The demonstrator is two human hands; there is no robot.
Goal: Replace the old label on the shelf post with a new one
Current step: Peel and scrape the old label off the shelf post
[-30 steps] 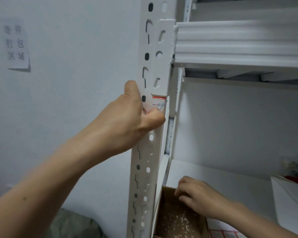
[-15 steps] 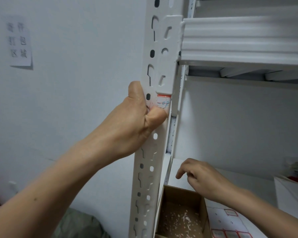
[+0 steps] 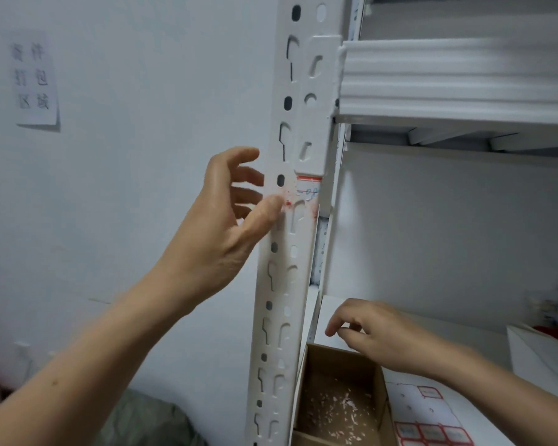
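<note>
A white perforated shelf post (image 3: 282,284) runs up the middle of the view. On it, just under a bracket, sticks the torn rest of an old red-edged label (image 3: 307,188) with red smears below it. My left hand (image 3: 229,220) hovers just left of the post with fingers spread, its thumb tip at the red smears. Lower right, my right hand (image 3: 377,336) hangs over a brown cardboard box (image 3: 339,381) with loosely curled fingers, holding nothing I can see. A sheet of new red-bordered labels (image 3: 432,429) lies on the shelf beside the box.
White paper scraps lie in the box. An upper shelf beam (image 3: 458,82) crosses the top right. A white box (image 3: 545,358) stands on the lower shelf at far right. A paper notice (image 3: 34,82) hangs on the wall at left.
My left hand has let go of the post and opened, pulling slightly left and uncovering the label remnant. My right hand has risen from inside the box to above its back edge.
</note>
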